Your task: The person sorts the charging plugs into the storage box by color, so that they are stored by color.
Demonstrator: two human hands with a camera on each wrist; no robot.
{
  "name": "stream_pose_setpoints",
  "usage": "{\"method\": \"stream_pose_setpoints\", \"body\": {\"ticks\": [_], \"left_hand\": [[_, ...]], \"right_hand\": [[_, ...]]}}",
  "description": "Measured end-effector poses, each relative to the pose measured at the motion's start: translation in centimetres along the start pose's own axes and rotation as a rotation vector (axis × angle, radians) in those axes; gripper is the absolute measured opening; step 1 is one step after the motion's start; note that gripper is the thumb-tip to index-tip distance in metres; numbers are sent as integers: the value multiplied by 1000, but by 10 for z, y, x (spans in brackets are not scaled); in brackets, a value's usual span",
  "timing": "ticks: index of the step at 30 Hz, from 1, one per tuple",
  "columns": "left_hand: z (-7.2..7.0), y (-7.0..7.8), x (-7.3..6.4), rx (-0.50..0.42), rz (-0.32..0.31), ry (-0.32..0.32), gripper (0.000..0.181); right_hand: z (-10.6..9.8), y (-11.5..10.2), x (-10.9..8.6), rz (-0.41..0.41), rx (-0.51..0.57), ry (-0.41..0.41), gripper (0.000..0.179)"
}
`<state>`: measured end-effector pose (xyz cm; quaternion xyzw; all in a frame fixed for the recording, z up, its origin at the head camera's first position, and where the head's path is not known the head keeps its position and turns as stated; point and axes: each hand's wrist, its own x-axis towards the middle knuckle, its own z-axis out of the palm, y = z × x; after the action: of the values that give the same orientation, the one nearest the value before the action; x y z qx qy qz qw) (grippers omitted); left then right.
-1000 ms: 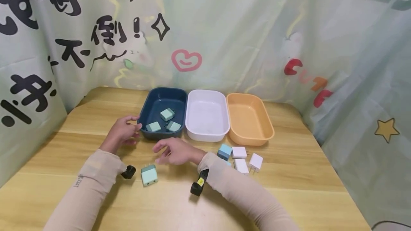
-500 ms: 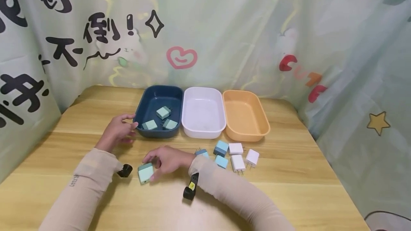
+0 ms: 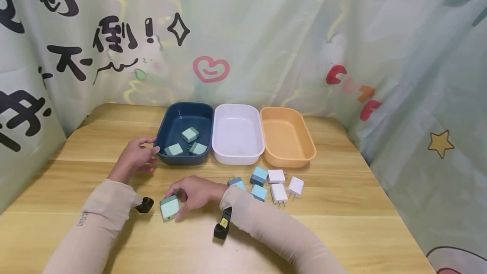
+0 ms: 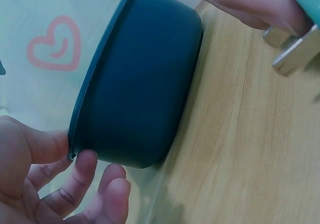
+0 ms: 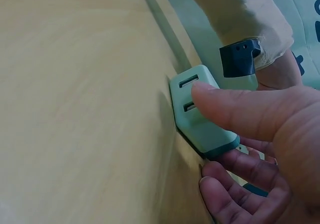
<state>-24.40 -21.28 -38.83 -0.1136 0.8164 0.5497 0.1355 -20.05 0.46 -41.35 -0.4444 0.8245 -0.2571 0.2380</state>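
My right hand [image 3: 198, 193] pinches a mint-green charger [image 3: 169, 208] between thumb and fingers, low over the wooden table in front. In the right wrist view the thumb lies on the face with two USB slots of the charger [image 5: 200, 121]. Metal prongs [image 4: 297, 53] stick out of it in the left wrist view. At the left, my left hand [image 3: 136, 157] holds the rim of a dark blue tray [image 3: 162, 132] at its near left corner, thumb and index finger at the edge [image 4: 75, 151]. Inside that tray lie three green chargers [image 3: 190, 135].
A white tray [image 3: 238, 158] and an orange tray [image 3: 291, 161] stand in a row right of the blue one. Before them lie blue chargers [image 3: 259, 175] and white chargers [image 3: 278, 193], some beside my right sleeve. A printed curtain [image 3: 243, 33] hangs behind the table.
My right hand has moved left and down to the green charger and taken hold of it. The left hand has stayed at the blue tray. The head view has shifted slightly.
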Motion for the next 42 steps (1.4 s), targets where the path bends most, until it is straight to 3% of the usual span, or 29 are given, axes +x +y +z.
{"method": "stream_pose_setpoints", "body": {"ticks": [11, 23, 42], "left_hand": [[6, 3, 4, -11, 33, -4, 56], [2, -4, -2, -11, 8, 4, 56], [2, 2, -1, 3, -15, 16, 53]], "right_hand": [[-8, 5, -7, 12, 68, 23, 53], [-19, 0, -4, 35, 118, 68, 53], [-61, 1, 2, 19, 135, 215, 52]]}}
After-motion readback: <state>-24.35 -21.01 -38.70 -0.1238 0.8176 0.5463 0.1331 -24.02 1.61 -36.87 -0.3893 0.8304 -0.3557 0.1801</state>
